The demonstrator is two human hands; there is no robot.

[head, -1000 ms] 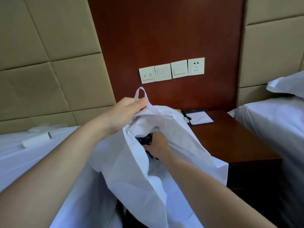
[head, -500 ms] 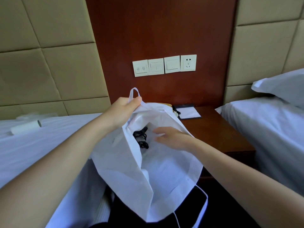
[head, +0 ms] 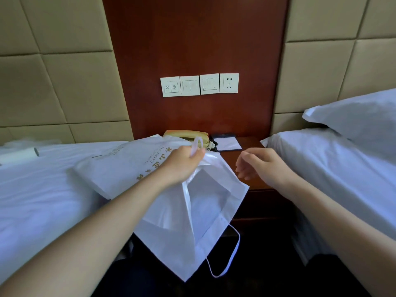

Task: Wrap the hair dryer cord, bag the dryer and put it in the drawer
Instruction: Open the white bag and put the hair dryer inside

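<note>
A white drawstring bag hangs in front of me, its mouth facing me and its bottom corner pointing down. My left hand grips the bag's top edge and the white cord loop. My right hand hovers just right of the bag with fingers loosely curled, holding nothing. A second loop of cord dangles at the bag's lower right. The hair dryer is hidden; I cannot see it inside the bag. The wooden nightstand stands behind the bag, and its drawer is not visible.
A flat white bag with gold lettering lies across the left bed's edge. A beige phone and a notepad sit on the nightstand. White beds flank it, the right one with a pillow. A white roll lies far left.
My right hand has come out of the bag and moved right, holding nothing. The black cord seen in the bag's mouth is out of sight. The flat lettered bag and phone have come into view.
</note>
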